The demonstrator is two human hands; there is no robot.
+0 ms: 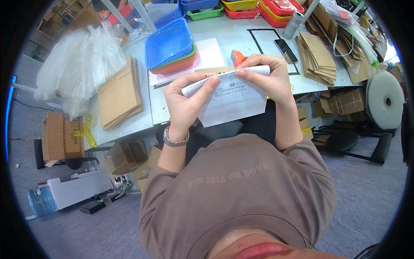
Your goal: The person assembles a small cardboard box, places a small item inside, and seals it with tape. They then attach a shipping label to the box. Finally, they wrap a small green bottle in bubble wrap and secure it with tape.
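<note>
A printed white paper sheet point(233, 103) hangs between my hands, its upper edge curled into a roll. My left hand point(190, 94) pinches the roll near its left end, thumb on the near side. At the right end, my right hand point(266, 76) grips the same roll between thumb and fingers. The sheet's lower part hangs loose past the table's front edge and bears printed writing and a small table. Just beyond my right hand stands an orange tape dispenser point(238, 58), partly hidden by the fingers. A brown cardboard piece point(215, 69) lies behind the roll.
Stacked plastic baskets point(169, 42) stand behind my left hand. Cardboard mailers point(119, 94) lie at left beside bubble wrap bags point(81, 64). At right are a black phone point(286, 51), a grey spray can point(293, 25) and more folded cardboard point(315, 58). A large white roll point(385, 100) stands off the right end.
</note>
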